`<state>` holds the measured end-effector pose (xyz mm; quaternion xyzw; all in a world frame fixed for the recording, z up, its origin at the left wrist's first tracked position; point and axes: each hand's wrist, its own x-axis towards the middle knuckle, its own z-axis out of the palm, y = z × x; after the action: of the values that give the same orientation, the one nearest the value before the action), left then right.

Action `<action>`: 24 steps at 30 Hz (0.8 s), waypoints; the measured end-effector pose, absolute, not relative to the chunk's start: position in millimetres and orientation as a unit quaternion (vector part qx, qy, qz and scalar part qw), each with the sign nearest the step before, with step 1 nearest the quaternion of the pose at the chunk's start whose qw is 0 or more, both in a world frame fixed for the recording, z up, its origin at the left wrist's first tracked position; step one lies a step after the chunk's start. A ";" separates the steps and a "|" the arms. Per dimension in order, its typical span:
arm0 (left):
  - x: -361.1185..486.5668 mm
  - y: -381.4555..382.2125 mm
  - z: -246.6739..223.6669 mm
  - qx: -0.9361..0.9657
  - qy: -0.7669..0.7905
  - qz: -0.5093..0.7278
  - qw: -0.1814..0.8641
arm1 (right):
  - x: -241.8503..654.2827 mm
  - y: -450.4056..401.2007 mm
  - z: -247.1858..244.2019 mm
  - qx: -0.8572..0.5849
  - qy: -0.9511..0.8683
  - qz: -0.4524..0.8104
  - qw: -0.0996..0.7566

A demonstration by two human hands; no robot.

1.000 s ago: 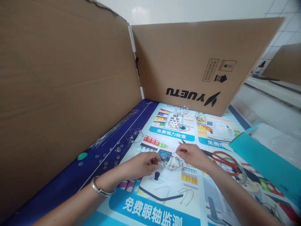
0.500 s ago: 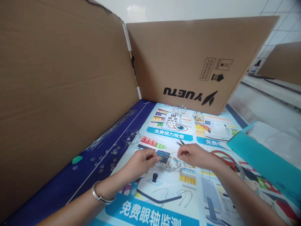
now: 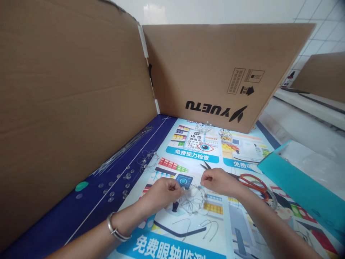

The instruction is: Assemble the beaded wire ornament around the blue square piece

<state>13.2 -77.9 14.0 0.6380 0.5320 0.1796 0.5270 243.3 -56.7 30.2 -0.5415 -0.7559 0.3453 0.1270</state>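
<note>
Silvery looped-wire ring (image 3: pixel 193 201) meets the left hand (image 3: pixel 165 192), its fingertips pinched on the near-left edge — the right hand (image 3: pixel 219 181) curls near the far-right side, grip unclear.

Head-height view, forward and downward
</note>
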 end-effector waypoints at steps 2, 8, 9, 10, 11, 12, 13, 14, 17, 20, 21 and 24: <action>10.6 -78.4 10.1 0.642 0.525 0.195 0.524 | 243.1 -58.5 31.1 -0.546 -0.748 0.355 0.132; 6.6 -77.7 5.7 0.643 0.500 0.238 0.529 | 243.2 -76.3 33.4 -0.556 -0.698 0.416 0.173; 6.4 -77.6 6.3 0.642 0.497 0.242 0.532 | 242.3 -80.0 34.3 -0.554 -0.678 0.443 0.192; 6.1 -77.6 6.9 0.641 0.496 0.246 0.532 | 240.9 -83.3 35.3 -0.552 -0.660 0.464 0.209; 5.8 -77.6 7.5 0.641 0.496 0.249 0.531 | 239.2 -86.2 36.3 -0.550 -0.644 0.484 0.220; 5.5 -77.7 7.9 0.642 0.497 0.251 0.526 | 237.1 -88.6 37.2 -0.550 -0.631 0.499 0.226; 5.1 -77.9 8.1 0.643 0.500 0.254 0.522 | 234.7 -90.4 37.9 -0.552 -0.620 0.507 0.232; 4.7 -78.1 8.2 0.644 0.501 0.256 0.518 | 232.3 -91.6 38.1 -0.552 -0.613 0.513 0.236; 4.3 -79.4 8.6 0.649 0.491 0.263 0.518 | 226.2 -93.7 35.2 -0.554 -0.595 0.523 0.255; 5.0 -82.3 10.3 0.651 0.472 0.267 0.531 | 223.3 -95.9 29.0 -0.549 -0.569 0.552 0.267; 5.4 -83.7 11.1 0.652 0.468 0.267 0.534 | 222.9 -97.0 27.1 -0.541 -0.558 0.568 0.271; 6.2 -87.8 13.1 0.661 0.464 0.261 0.529 | 222.2 -100.9 23.7 -0.500 -0.524 0.628 0.285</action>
<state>6.2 -87.8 13.1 0.6613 0.4637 0.2613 0.5286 222.2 -100.9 23.7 -0.5003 -0.5239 0.6279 0.2846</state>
